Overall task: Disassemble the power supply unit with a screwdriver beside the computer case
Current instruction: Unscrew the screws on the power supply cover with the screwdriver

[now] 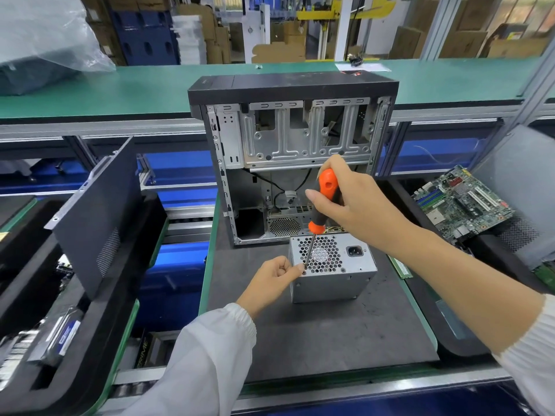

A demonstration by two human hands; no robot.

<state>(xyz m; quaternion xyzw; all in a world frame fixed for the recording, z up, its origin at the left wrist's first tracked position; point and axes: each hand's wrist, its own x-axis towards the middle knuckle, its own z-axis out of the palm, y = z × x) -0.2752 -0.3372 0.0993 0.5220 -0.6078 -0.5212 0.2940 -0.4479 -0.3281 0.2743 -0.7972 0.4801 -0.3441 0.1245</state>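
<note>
Right hand (345, 202) is wrapped round the orange-and-black screwdriver (322, 205), thumb laid along the handle, shaft angled down to the near-left corner of the power supply unit (332, 267). The unit sits on the dark mat (315, 334), just in front of the open computer case (292, 157), fan grille facing up. Left hand (274, 276) has its fingers curled, fingertips pressed against that same corner beside the tip, apparently guiding it.

Best played this way: get the shaft more upright over the screw, press down firmly, turn slowly, and let the left hand brace the box so it doesn't skate.

The screw head itself is too small to make out, so whether the tip is seated is anyone's guess. The unit's far side and its cables are hidden behind the housing and the right wrist.
</note>
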